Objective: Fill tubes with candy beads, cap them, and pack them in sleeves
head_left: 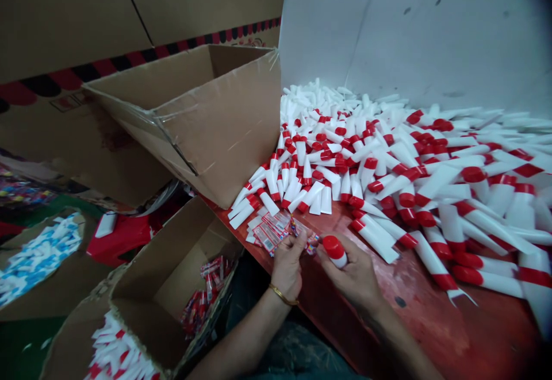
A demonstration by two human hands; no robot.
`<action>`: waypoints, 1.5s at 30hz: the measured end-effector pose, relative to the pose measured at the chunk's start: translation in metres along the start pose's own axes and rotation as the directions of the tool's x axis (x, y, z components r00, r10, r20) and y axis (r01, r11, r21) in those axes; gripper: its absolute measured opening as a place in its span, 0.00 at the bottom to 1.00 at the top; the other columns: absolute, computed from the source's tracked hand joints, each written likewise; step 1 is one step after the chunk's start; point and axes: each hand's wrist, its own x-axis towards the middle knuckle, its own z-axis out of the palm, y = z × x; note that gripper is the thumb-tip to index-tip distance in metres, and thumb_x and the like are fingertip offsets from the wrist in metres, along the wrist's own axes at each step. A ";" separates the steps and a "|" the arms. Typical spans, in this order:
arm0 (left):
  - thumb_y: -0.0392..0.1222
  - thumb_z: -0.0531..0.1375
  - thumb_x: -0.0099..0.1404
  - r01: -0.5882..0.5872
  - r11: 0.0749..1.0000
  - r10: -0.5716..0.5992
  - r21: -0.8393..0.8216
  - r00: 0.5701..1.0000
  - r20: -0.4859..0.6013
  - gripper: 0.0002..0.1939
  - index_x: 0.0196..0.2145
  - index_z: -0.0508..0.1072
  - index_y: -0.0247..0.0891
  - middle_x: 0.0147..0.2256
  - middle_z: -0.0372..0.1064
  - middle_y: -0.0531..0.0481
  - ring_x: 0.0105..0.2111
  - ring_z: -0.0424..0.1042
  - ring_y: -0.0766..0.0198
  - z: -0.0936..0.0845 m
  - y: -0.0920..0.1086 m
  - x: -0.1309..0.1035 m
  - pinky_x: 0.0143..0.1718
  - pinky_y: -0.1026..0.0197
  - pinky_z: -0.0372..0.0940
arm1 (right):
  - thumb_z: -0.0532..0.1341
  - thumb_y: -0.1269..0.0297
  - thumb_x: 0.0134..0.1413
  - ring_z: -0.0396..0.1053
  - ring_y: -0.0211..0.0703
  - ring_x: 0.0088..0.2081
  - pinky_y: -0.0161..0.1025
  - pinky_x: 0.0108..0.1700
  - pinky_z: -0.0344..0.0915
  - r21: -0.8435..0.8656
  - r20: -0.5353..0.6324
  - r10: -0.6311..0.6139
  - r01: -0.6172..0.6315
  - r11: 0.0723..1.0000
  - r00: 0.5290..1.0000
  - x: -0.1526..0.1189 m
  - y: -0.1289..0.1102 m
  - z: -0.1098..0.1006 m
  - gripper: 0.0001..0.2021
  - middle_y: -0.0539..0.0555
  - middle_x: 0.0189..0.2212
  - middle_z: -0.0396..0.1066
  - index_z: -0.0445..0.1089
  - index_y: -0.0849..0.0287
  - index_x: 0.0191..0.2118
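Note:
My right hand point(356, 273) is wrapped around a small white tube with a red cap point(334, 250), its cap end pointing up toward me. My left hand point(288, 262) is closed in a pinch at a colourful printed plastic sleeve point(311, 244), which shows between the two hands. Just beyond the left fingers, a loose stack of flat printed sleeves point(268, 231) lies at the edge of the red table point(414, 317). A large heap of white tubes with red caps point(379, 167) spreads over the table behind and right of my hands.
A tall open cardboard box point(228, 121) stands on the table at left. Below the edge, another open carton point(146, 288) holds tubes in printed film. Further left are white-and-red tubes point(118, 348), a carton of white-and-blue pieces point(41, 259) and a red object point(123, 239).

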 end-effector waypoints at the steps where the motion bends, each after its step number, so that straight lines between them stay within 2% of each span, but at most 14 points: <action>1: 0.51 0.70 0.37 0.033 0.999 -0.033 -0.023 0.999 0.013 0.20 0.17 0.66 0.34 0.19 0.67 0.53 0.25 0.67 0.67 0.001 0.002 -0.001 0.32 0.63 0.60 | 0.59 0.65 0.50 0.70 0.42 0.32 0.38 0.35 0.68 0.026 -0.007 0.033 -0.033 0.999 0.999 0.000 -0.001 0.000 0.07 0.53 0.32 0.72 0.68 0.57 0.37; 4: 0.51 0.70 0.37 0.094 0.994 -0.091 -0.060 0.995 0.050 0.20 0.22 0.72 0.33 0.21 0.69 0.51 0.28 0.69 0.64 0.003 0.005 -0.002 0.34 0.62 0.61 | 0.60 0.64 0.50 0.70 0.42 0.30 0.38 0.34 0.69 0.062 -0.034 0.088 -0.085 0.994 0.996 -0.001 -0.002 0.000 0.07 0.53 0.31 0.72 0.69 0.58 0.36; 8: 0.51 0.70 0.37 0.077 0.995 -0.075 -0.062 0.996 0.041 0.22 0.26 0.74 0.32 0.22 0.70 0.51 0.27 0.68 0.66 0.001 0.000 -0.001 0.34 0.62 0.61 | 0.60 0.66 0.49 0.70 0.42 0.32 0.38 0.36 0.68 0.028 0.014 0.016 -0.016 0.999 1.000 -0.002 -0.002 0.001 0.08 0.53 0.33 0.72 0.69 0.58 0.37; 12: 0.51 0.70 0.38 0.006 1.000 -0.006 0.001 1.000 0.005 0.19 0.19 0.70 0.33 0.19 0.67 0.54 0.23 0.64 0.70 -0.002 -0.007 0.001 0.31 0.64 0.59 | 0.57 0.69 0.49 0.70 0.41 0.31 0.36 0.34 0.67 -0.037 0.050 -0.065 0.067 0.997 0.997 -0.003 0.002 0.002 0.08 0.51 0.31 0.72 0.68 0.58 0.38; 15: 0.50 0.69 0.40 -0.050 0.995 0.048 0.085 0.998 0.032 0.20 0.15 0.64 0.34 0.17 0.63 0.55 0.21 0.61 0.71 -0.005 -0.011 0.000 0.29 0.65 0.57 | 0.57 0.69 0.49 0.69 0.40 0.29 0.35 0.32 0.67 -0.135 -0.063 -0.120 0.111 0.985 0.991 -0.002 0.004 0.001 0.07 0.51 0.29 0.71 0.67 0.57 0.36; 17: 0.50 0.68 0.42 -0.041 0.993 0.031 0.115 0.996 0.083 0.20 0.15 0.65 0.33 0.17 0.64 0.55 0.21 0.62 0.71 -0.007 -0.012 -0.002 0.28 0.65 0.57 | 0.58 0.69 0.49 0.69 0.41 0.29 0.37 0.33 0.67 -0.202 -0.176 -0.183 0.146 0.968 0.967 0.001 0.002 -0.002 0.06 0.52 0.29 0.71 0.66 0.58 0.35; 19: 0.50 0.67 0.44 -0.005 0.996 -0.006 0.089 0.992 0.127 0.18 0.19 0.67 0.33 0.20 0.66 0.54 0.22 0.64 0.70 -0.008 -0.010 -0.004 0.28 0.65 0.58 | 0.58 0.70 0.49 0.69 0.41 0.30 0.37 0.33 0.67 -0.234 -0.211 -0.238 0.188 0.954 0.948 0.005 -0.002 -0.006 0.06 0.53 0.29 0.71 0.65 0.57 0.35; 23: 0.58 0.65 0.44 0.127 0.988 -0.114 -0.087 0.983 0.142 0.26 0.36 0.70 0.37 0.31 0.71 0.49 0.30 0.70 0.63 -0.002 0.006 -0.004 0.36 0.61 0.63 | 0.56 0.69 0.50 0.70 0.41 0.29 0.36 0.32 0.67 -0.219 -0.043 -0.283 0.268 0.938 0.958 0.011 -0.008 -0.013 0.06 0.52 0.29 0.72 0.66 0.56 0.35; 25: 0.59 0.64 0.45 0.170 0.979 -0.152 -0.115 0.977 0.149 0.28 0.38 0.69 0.36 0.35 0.72 0.45 0.35 0.71 0.59 0.003 0.016 -0.002 0.39 0.58 0.63 | 0.55 0.68 0.50 0.70 0.42 0.31 0.37 0.33 0.67 -0.194 0.020 -0.294 0.292 0.937 0.956 0.011 -0.008 -0.014 0.06 0.53 0.30 0.72 0.67 0.56 0.35; 28: 0.51 0.65 0.49 0.131 0.986 -0.116 -0.103 0.983 0.144 0.20 0.34 0.69 0.34 0.34 0.73 0.44 0.36 0.72 0.58 0.010 0.022 0.000 0.42 0.56 0.63 | 0.56 0.68 0.49 0.70 0.43 0.33 0.39 0.36 0.67 -0.164 0.025 -0.237 0.238 0.957 0.971 0.007 -0.005 -0.008 0.06 0.55 0.32 0.72 0.67 0.57 0.35; 31: 0.47 0.63 0.52 0.088 0.986 -0.073 -0.138 0.991 0.113 0.13 0.31 0.70 0.35 0.31 0.73 0.47 0.36 0.72 0.59 0.015 0.017 -0.003 0.42 0.58 0.63 | 0.59 0.66 0.47 0.69 0.42 0.32 0.38 0.34 0.67 -0.069 -0.028 -0.059 0.057 0.996 0.998 0.003 -0.003 0.002 0.07 0.54 0.32 0.72 0.68 0.58 0.35; 36: 0.52 0.59 0.54 0.020 0.999 -0.014 -0.050 0.991 0.134 0.16 0.26 0.73 0.33 0.29 0.74 0.46 0.38 0.72 0.57 0.017 0.005 -0.010 0.43 0.59 0.63 | 0.57 0.70 0.43 0.69 0.40 0.27 0.35 0.29 0.67 0.193 -0.095 0.265 -0.243 0.950 0.960 -0.001 0.001 0.014 0.09 0.51 0.28 0.72 0.69 0.60 0.34; 42: 0.54 0.63 0.49 0.032 0.999 -0.031 -0.009 0.994 0.109 0.19 0.26 0.72 0.33 0.28 0.73 0.46 0.37 0.71 0.57 0.019 0.004 -0.009 0.41 0.58 0.63 | 0.61 0.70 0.40 0.69 0.41 0.31 0.37 0.34 0.67 0.251 -0.058 0.197 -0.176 0.952 0.979 -0.001 0.001 0.016 0.11 0.51 0.30 0.72 0.69 0.59 0.35; 45: 0.55 0.65 0.46 0.089 0.994 -0.079 -0.066 0.988 0.135 0.19 0.22 0.69 0.34 0.27 0.73 0.46 0.37 0.71 0.56 0.020 0.003 -0.009 0.42 0.58 0.62 | 0.59 0.70 0.41 0.69 0.40 0.29 0.36 0.31 0.67 0.386 -0.068 0.281 -0.234 0.892 0.957 -0.003 -0.002 0.019 0.04 0.52 0.30 0.72 0.68 0.59 0.29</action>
